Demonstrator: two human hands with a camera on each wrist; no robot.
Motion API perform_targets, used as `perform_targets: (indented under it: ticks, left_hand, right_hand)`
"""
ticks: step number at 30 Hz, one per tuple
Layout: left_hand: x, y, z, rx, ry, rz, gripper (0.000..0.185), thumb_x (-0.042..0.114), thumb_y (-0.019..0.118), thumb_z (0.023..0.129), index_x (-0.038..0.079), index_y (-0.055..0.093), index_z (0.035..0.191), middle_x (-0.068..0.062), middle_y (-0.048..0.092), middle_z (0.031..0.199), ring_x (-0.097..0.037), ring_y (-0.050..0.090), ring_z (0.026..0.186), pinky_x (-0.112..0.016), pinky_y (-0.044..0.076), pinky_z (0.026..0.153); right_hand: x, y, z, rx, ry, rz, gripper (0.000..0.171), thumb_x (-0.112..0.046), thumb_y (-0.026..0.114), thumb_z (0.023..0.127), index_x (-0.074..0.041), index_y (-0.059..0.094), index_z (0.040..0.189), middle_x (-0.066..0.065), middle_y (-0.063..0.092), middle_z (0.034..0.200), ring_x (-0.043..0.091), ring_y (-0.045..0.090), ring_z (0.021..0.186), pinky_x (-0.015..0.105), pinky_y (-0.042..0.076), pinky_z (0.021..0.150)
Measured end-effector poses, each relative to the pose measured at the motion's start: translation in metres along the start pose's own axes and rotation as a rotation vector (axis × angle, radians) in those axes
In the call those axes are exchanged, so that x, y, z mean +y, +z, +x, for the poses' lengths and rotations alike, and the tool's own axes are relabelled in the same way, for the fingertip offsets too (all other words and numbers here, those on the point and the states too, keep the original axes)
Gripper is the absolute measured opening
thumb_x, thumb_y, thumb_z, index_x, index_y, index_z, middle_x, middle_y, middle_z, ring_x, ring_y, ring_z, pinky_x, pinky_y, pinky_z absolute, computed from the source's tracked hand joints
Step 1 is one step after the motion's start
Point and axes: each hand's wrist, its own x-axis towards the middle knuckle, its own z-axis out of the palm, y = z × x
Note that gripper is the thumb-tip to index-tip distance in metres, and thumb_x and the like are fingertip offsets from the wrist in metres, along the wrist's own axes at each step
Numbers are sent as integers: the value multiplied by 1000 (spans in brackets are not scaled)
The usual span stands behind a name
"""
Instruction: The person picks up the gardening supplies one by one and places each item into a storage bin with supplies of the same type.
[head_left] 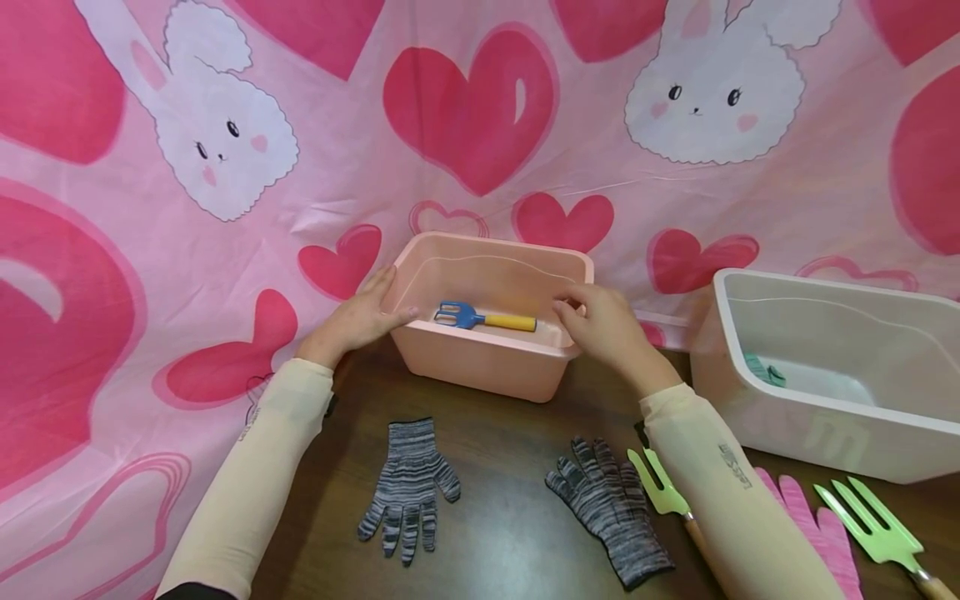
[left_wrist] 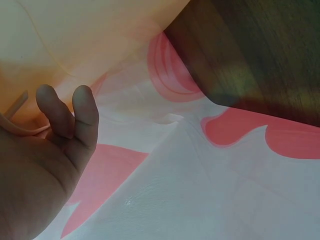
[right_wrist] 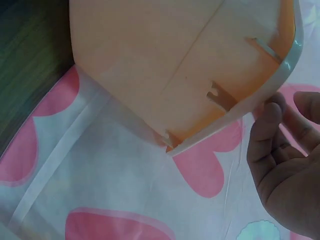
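Note:
A pink plastic bin (head_left: 480, 358) stands near the draped backdrop, with a small blue hand fork with a yellow handle (head_left: 510, 322) lying on its floor. My left hand (head_left: 360, 321) holds the bin's left front corner, thumb over the rim and fingers along the outside; in the left wrist view two of its fingers (left_wrist: 86, 117) bend beside the wall. At the right rim is my right hand (head_left: 611, 329), fingers loosely bent and nothing seen between them. The right wrist view has its fingertips (right_wrist: 272, 112) close against the rim's outer edge.
Two grey striped gloves (head_left: 408, 483) (head_left: 611, 508) lie on the dark wooden table (head_left: 495, 550). A whitish bin (head_left: 817, 425) at right contains a green item (head_left: 765, 370). Before it lie a green two-pronged tool (head_left: 660, 483), a pink glove (head_left: 825, 533) and a green fork (head_left: 877, 525).

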Motion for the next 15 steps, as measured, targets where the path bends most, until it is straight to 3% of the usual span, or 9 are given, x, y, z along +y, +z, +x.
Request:
perform_targets:
  ticks: [4,9,15]
  left_hand:
    - [0,1,0,0,1,3,114,76,59,83,20,1,164,-8,5,169,-35,8,153,-68,28,110]
    - [0,1,0,0,4,9,111,72,60,86,18,1,164,-9,5,169,-34,7,153,-67,26,111]
    - [1,1,0,3,7,2,111,72,60,86,19,1,164,-8,5,169,-34,8,153,-68,26,111]
  right_hand:
    - [4,-3,-6,-9,33,-16,30,-22,63,99,-4,70,122,16,67,110,33,59,98,50,51,87]
    - [10,-6,-17,-35,57,-44,41,-25,63,99,-2,63,132,19,63,118,38,58,107,55,49,94]
    - [21,-4,-33,-8,53,-61,51,-25,65,97,-4,54,143,21,61,121,38,57,111,58,48,97]
